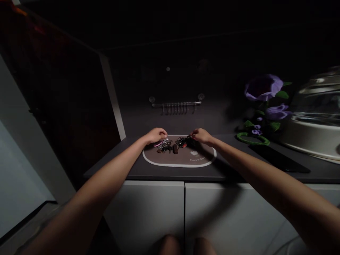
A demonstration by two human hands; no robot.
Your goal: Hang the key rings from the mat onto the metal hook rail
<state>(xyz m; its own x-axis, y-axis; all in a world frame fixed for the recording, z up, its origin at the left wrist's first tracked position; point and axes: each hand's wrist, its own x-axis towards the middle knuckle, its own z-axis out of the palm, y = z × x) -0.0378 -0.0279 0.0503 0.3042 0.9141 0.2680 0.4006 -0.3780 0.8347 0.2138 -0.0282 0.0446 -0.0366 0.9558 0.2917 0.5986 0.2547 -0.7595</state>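
Two bunches of keys lie on a brown oval mat with a white border (167, 165). My left hand (157, 135) is at the mat's back left, fingers curled in a pinch just over the left key bunch (165, 144); what they hold is too small to tell. A pink ring (157, 144) lies beside that bunch. At the right, my right hand (201, 136) pinches the edge of the darker key bunch (182, 142), which has a small red piece on it. A reddish-brown fob (175, 149) rests between the bunches.
A clear hook rail (176, 104) hangs on the back wall. On the right stand purple craft flowers (264, 88), a flat black device (278, 159) and a white domed appliance (315, 136). White cabinet doors (148, 209) are under the dark counter (117, 159).
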